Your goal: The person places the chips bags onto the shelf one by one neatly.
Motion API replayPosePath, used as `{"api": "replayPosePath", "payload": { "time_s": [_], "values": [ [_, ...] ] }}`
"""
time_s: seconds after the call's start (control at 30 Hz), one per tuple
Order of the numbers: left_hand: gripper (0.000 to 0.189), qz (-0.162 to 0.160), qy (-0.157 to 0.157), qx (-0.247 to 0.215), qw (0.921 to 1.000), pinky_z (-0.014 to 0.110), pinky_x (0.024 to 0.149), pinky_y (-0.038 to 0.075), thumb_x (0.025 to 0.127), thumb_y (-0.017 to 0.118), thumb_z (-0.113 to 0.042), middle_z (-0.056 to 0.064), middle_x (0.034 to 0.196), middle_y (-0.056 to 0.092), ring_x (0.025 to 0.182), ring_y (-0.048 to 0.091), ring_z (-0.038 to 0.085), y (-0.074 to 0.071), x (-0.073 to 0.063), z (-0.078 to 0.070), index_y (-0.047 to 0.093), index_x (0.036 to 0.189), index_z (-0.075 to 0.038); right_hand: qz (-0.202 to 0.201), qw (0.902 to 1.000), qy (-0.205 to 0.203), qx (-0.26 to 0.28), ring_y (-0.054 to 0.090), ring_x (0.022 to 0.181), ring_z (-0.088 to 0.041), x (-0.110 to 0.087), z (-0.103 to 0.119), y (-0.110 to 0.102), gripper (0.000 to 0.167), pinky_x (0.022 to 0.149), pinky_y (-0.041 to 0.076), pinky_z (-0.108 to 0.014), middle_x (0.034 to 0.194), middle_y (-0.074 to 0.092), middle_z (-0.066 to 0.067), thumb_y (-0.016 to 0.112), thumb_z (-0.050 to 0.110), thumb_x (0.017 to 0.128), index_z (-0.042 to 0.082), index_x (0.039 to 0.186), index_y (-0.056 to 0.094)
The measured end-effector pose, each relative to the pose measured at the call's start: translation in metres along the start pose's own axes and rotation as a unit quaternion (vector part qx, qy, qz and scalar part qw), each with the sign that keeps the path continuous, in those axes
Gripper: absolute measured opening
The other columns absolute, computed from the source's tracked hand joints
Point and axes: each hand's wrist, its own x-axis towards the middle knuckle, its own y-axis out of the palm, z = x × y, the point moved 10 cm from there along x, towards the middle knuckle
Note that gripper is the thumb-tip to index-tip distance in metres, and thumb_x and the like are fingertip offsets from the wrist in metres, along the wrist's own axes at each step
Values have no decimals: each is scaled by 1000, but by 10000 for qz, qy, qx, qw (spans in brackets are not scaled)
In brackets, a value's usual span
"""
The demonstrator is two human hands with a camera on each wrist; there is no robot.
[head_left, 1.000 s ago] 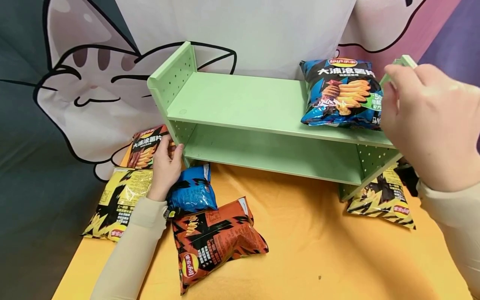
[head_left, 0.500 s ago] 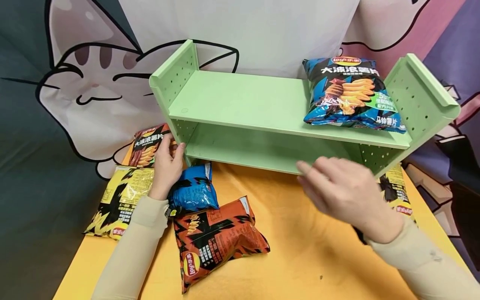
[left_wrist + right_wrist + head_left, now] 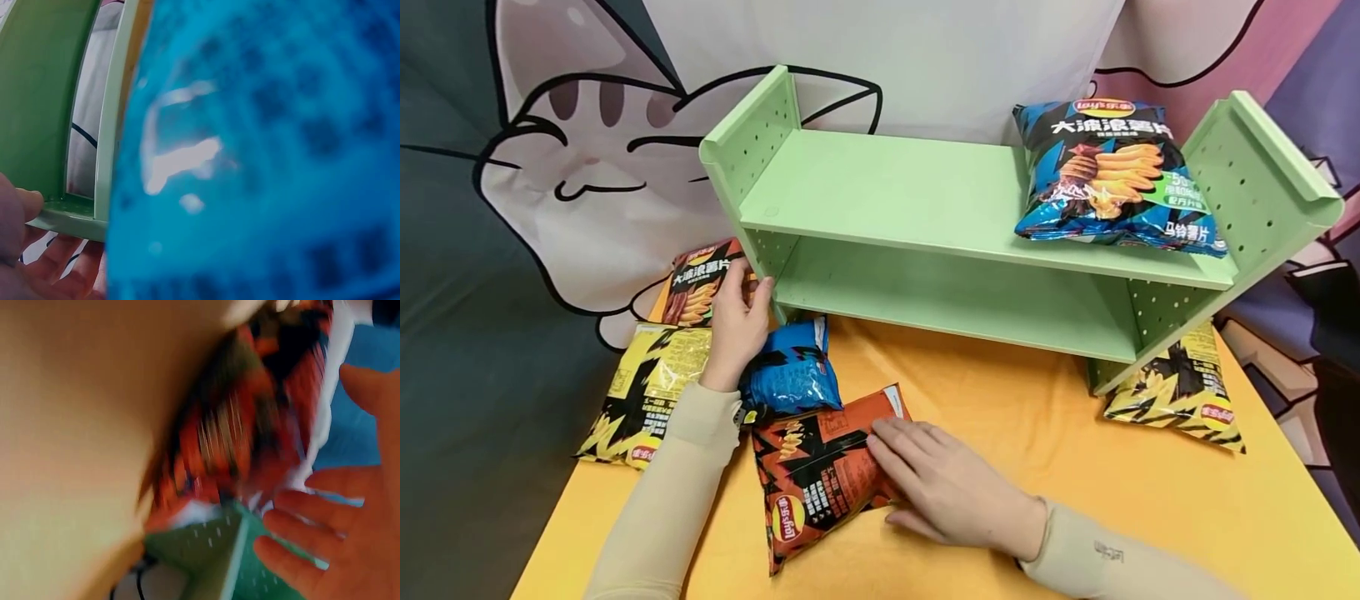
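Observation:
At the left end of the green two-tier shelf (image 3: 880, 179), my left hand (image 3: 737, 329) grips the side panel. In the left wrist view its thumb (image 3: 30, 203) lies on one side of the panel edge and its fingers on the other. My right hand (image 3: 951, 483) lies over the right part of an orange-red chip bag (image 3: 820, 492), its fingers nearly straight. A blue chip bag (image 3: 793, 371) sits just right of my left wrist and fills much of the left wrist view. The right wrist view is blurred, with spread fingers beside the orange-red bag (image 3: 225, 437).
Another blue chip bag (image 3: 1112, 179) leans on the shelf's upper tier at the right. Yellow chip bags lie at the left (image 3: 647, 392) and under the shelf's right end (image 3: 1183, 392). A red bag (image 3: 696, 287) stands behind my left hand. An orange cloth (image 3: 1037, 433) covers the table.
My right hand has come from the shelf's upper right end down and left onto the orange-red chip bag. My left hand keeps its place on the shelf's side panel.

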Motion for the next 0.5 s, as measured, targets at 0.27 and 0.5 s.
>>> {"api": "replayPosePath", "payload": {
  "time_s": [0.27, 0.5],
  "values": [
    [34, 29, -74, -81, 9999, 33, 79, 48, 108, 56, -21, 19, 124, 66, 104, 67, 33, 1, 0, 3, 57, 137, -4, 599, 9977, 182, -245, 37, 153, -36, -1, 23, 34, 106, 118, 40, -52, 167, 32, -20, 62, 75, 89, 5, 162, 31],
    [33, 48, -74, 16, 10000, 32, 77, 46, 108, 56, -22, 18, 123, 67, 100, 66, 31, 1, 1, 2, 57, 136, -6, 709, 9951, 305, -622, 41, 150, -35, 1, 22, 39, 107, 109, 49, -55, 165, 38, -18, 75, 71, 79, 9, 159, 39]
  ]
}}
